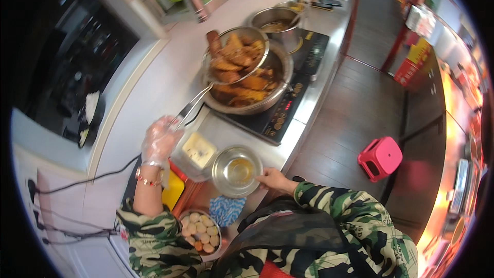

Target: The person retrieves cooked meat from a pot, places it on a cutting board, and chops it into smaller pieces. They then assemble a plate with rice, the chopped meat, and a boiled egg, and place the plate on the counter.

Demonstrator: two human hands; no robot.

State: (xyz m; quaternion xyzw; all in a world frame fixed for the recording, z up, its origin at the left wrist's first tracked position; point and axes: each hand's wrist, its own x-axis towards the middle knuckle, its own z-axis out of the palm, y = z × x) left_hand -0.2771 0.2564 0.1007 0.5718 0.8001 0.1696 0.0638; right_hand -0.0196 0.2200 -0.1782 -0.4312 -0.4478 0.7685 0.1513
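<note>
My left hand (160, 136), in a clear plastic glove, grips the handle of a wire-handled strainer (197, 100). Brown and golden cooked pieces (238, 55) fill its basket, which is tilted above a large metal pot (252, 109). More such pieces sit in dark liquid inside that pot. With bare fingers, my right hand (277, 180) pinches the rim of a stainless steel bowl (220, 172), which has a little yellowish liquid at its bottom. The bowl is over the counter; whether it rests there I cannot tell.
The pot stands on a black induction cooker (281, 123) with lit red digits. Behind is a smaller steel pot (283, 38). Nearby are a plastic tub (198, 150), a blue-and-white cloth (227, 209) and a bowl of round, egg-like items (201, 231). A pink stool (382, 157) stands on the floor.
</note>
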